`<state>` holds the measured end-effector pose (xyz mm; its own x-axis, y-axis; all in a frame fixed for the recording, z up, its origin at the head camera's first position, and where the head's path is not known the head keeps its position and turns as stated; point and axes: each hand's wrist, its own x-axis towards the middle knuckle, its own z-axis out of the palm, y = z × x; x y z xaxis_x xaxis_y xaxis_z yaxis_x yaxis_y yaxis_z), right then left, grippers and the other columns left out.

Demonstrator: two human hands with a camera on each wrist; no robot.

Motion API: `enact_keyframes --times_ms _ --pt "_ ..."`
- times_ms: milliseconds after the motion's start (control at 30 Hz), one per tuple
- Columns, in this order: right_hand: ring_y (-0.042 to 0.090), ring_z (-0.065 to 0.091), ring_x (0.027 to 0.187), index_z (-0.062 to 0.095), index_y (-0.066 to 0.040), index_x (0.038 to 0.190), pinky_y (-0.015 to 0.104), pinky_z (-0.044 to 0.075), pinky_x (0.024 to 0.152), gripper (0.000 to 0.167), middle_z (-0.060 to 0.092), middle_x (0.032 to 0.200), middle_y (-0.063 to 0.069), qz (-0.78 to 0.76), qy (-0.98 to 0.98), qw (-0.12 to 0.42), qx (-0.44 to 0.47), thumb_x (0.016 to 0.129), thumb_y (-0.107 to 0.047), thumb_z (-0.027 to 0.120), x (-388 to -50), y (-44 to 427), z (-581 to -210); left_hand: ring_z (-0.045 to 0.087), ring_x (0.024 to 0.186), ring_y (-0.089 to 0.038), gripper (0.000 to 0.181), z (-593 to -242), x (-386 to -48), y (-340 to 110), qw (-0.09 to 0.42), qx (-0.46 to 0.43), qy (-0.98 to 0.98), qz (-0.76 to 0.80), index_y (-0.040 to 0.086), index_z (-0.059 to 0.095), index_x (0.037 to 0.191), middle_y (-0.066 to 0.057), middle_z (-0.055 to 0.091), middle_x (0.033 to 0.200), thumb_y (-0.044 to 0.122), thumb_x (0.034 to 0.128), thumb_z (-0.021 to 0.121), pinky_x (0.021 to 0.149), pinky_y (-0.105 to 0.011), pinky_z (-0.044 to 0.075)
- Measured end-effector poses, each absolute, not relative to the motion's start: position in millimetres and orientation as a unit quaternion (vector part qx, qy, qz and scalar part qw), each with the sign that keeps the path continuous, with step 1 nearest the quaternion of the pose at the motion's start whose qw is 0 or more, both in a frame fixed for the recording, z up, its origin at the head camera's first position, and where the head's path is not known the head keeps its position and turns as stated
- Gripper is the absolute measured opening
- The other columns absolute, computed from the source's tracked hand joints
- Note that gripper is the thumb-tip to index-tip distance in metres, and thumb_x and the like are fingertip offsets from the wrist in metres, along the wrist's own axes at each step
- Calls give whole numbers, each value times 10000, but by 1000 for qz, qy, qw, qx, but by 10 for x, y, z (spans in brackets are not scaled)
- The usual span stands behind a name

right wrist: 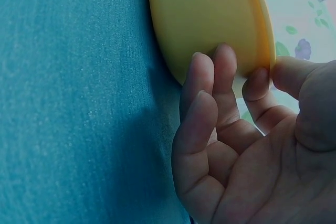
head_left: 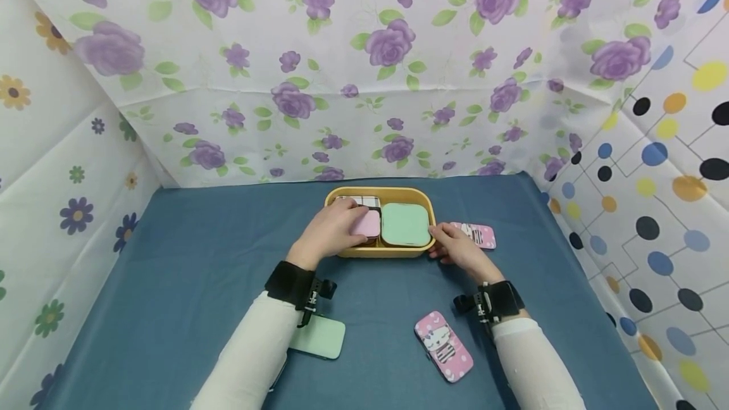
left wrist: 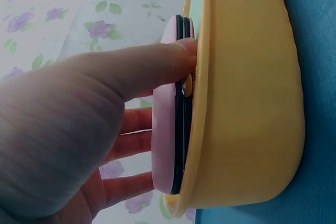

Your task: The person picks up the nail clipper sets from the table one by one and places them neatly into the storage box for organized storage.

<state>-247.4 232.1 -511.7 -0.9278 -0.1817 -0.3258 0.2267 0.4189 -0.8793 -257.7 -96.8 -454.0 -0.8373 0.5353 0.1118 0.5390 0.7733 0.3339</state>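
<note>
One pink case (head_left: pixel 367 225) lies in a yellow basket (head_left: pixel 393 252), under the nearer left hand (head_left: pixel 330 231), whose thumb and fingers span and grip it; right of that grip, a green case (head_left: pixel 405 224), then the right hand (head_left: pixel 460 249) pinching the rim (right wrist: pixel 266 30).

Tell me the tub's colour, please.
Yellow; the tub shows best in the left wrist view.
</note>
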Motion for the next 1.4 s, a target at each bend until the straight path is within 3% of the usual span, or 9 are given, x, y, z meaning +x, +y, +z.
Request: enact_keyframes --times_ms 800,1400 --pt "238 710 924 632 -79 1228 346 540 797 469 700 1033 108 -538 821 190 9 1128 -519 503 -2477 2338 -5151 615 1161 -277 580 -4613 -2584 -894 -45 -259 -952 -159 108 706 1418 -114 669 1330 329 915 892 1019 -461 526" --pt "245 698 942 632 -71 1234 357 540 808 462 687 1045 115 -543 818 193 5 1135 -502 497 -2487 2313 -5113 565 1166 -276 527 -4673 -2587 -828 -32 -242 -957 -156 104 738 1366 -109 632 1270 285 901 908 1010 -453 503"
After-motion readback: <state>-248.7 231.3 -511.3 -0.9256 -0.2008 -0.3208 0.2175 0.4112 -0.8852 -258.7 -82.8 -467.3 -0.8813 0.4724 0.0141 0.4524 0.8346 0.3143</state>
